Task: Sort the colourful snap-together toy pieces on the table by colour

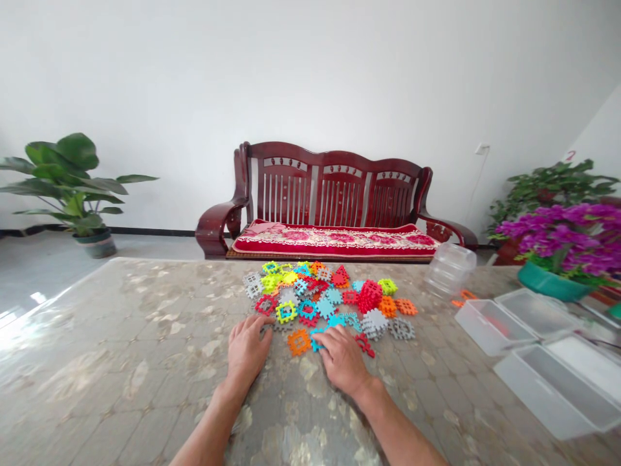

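Observation:
A heap of colourful plastic interlocking tiles lies on the table before me. My left hand (249, 344) rests palm down at the heap's near left edge, fingers stretched forward and apart, close to a grey tile (284, 326). At the near edge, my right hand (343, 358) has its fingertips and thumb around a blue interlocking tile (317, 340), partly hidden by the fingers. Beside that tile lies an orange tile with a window-like centre (299, 342). A red piece (365, 345) sits just right of my right hand, with a stack of grey tiles (375, 323) behind it.
Clear plastic boxes (528, 388) stand on the right of the patterned tabletop (145, 362). Behind them are a clear stacked container (450, 270) and purple flowers in a green pot (557, 282). A wooden bench (339, 175) stands beyond the table.

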`<state>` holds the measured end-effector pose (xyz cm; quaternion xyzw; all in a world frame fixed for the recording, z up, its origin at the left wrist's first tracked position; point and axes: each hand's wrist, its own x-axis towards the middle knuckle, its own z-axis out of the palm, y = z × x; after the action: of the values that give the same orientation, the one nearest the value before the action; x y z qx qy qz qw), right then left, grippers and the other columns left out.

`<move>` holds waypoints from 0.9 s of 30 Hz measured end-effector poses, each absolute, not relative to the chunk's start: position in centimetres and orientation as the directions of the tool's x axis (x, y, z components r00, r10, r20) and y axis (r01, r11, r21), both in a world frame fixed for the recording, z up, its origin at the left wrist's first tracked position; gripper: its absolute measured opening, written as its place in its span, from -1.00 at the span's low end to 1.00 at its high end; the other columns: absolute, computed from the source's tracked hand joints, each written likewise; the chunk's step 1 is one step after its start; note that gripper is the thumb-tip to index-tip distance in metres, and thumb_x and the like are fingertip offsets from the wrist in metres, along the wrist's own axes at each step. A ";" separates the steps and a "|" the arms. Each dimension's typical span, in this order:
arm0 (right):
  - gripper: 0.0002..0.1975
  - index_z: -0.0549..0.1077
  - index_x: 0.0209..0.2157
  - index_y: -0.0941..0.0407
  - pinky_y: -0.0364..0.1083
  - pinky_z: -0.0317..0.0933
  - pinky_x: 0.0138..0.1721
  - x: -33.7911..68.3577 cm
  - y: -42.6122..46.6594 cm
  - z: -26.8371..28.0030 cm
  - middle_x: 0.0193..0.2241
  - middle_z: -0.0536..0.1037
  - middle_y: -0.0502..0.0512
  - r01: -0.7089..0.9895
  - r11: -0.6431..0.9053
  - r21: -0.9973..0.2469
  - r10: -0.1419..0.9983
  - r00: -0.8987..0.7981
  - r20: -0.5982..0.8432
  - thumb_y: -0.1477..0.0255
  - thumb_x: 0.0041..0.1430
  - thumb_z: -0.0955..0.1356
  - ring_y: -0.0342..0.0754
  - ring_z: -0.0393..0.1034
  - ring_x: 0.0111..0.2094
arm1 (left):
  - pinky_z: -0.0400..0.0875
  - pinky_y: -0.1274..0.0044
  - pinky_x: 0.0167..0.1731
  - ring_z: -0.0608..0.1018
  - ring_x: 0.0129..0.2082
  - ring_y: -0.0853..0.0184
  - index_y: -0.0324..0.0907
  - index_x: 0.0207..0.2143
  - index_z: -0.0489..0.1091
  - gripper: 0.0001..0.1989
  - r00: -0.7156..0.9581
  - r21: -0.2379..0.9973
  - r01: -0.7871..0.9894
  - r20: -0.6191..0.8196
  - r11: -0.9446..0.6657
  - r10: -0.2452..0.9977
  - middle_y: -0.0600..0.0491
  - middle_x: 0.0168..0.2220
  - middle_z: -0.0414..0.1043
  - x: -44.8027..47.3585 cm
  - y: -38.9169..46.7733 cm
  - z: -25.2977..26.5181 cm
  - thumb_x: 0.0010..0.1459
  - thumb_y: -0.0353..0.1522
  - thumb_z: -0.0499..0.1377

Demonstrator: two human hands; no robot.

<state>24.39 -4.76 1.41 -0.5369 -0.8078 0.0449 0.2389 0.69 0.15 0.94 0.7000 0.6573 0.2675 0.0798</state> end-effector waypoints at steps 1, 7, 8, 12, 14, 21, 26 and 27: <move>-0.64 0.53 -0.07 0.00 -0.04 0.21 -0.06 24.4 -4.8 1.4 -0.22 0.57 0.03 0.837 0.431 -0.337 0.884 -0.316 0.345 0.63 0.16 0.31 0.01 0.33 -0.13 | 0.25 0.33 0.11 0.48 0.03 0.20 0.01 -0.16 0.52 -0.72 -0.004 0.464 0.877 0.268 -0.125 0.963 0.08 -0.02 0.54 0.7 0.1 1.0 0.18 -0.36 0.06; -0.65 0.57 -0.22 0.01 -0.05 0.20 -0.14 24.2 -5.0 1.5 -0.33 0.56 0.01 0.832 0.435 -0.344 0.880 -0.312 0.358 0.67 0.08 0.29 0.00 0.33 -0.20 | 0.25 0.34 0.10 0.49 0.01 0.20 -0.01 -0.16 0.52 -0.73 -0.001 0.465 0.876 0.268 -0.128 0.964 0.08 -0.03 0.54 0.8 0.0 1.2 0.17 -0.37 0.06; -0.68 0.57 -0.24 0.01 -0.05 0.19 -0.14 24.2 -5.0 1.6 -0.34 0.56 0.01 0.838 0.422 -0.345 0.884 -0.296 0.361 0.65 0.10 0.29 0.00 0.33 -0.21 | 0.25 0.34 0.10 0.49 0.01 0.21 -0.01 -0.17 0.52 -0.73 -0.002 0.465 0.876 0.270 -0.129 0.963 0.08 -0.03 0.55 0.8 0.0 1.2 0.17 -0.38 0.06; -0.77 0.55 -0.17 0.02 -0.01 0.19 -0.06 23.7 -5.3 2.0 -0.27 0.58 0.03 0.843 0.394 -0.366 0.891 -0.252 0.378 0.53 0.16 0.35 0.02 0.33 -0.14 | 0.26 0.35 0.10 0.50 0.01 0.21 0.01 -0.17 0.53 -0.72 -0.008 0.465 0.876 0.283 -0.130 0.959 0.08 -0.04 0.55 0.8 0.0 1.2 0.16 -0.38 0.07; -0.70 0.50 -0.05 0.02 0.02 0.18 0.03 23.3 -5.5 2.3 -0.13 0.57 0.07 0.822 0.426 -0.379 0.882 -0.283 0.376 0.43 0.15 0.40 0.04 0.31 -0.05 | 0.27 0.34 0.09 0.50 0.01 0.20 0.01 -0.17 0.53 -0.72 -0.006 0.466 0.875 0.284 -0.132 0.959 0.08 -0.04 0.55 0.8 0.1 1.1 0.16 -0.37 0.07; -0.51 0.38 0.11 0.00 0.05 0.11 0.17 22.1 -5.6 2.6 0.05 0.50 0.05 0.795 0.475 -0.377 0.874 -0.377 0.307 0.32 0.13 0.44 0.05 0.25 0.10 | 0.26 0.32 0.09 0.49 0.02 0.18 0.00 -0.16 0.53 -0.72 -0.008 0.475 0.870 0.278 -0.130 0.961 0.06 -0.03 0.54 0.8 0.1 1.0 0.17 -0.35 0.06; -0.72 0.46 -0.04 0.01 0.03 0.20 0.05 21.8 -5.6 2.6 -0.14 0.56 0.05 0.842 0.435 -0.321 0.890 -0.345 0.299 0.40 0.19 0.40 0.03 0.31 -0.03 | 0.25 0.33 0.09 0.49 0.00 0.20 0.02 -0.16 0.53 -0.72 -0.008 0.477 0.870 0.274 -0.128 0.962 0.07 -0.04 0.55 0.8 0.1 1.1 0.16 -0.36 0.07; -0.71 0.46 -0.03 0.01 0.03 0.20 0.05 21.7 -5.6 2.6 -0.13 0.55 0.05 0.840 0.434 -0.324 0.889 -0.342 0.304 0.38 0.19 0.40 0.04 0.30 -0.02 | 0.25 0.33 0.09 0.49 0.00 0.20 0.02 -0.16 0.53 -0.73 -0.009 0.476 0.871 0.272 -0.126 0.962 0.07 -0.04 0.55 0.8 0.1 1.1 0.16 -0.36 0.08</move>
<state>21.70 -5.62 2.60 -0.5289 -0.8174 0.0549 0.2215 0.76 0.07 1.06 0.6989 0.6556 0.2733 0.0838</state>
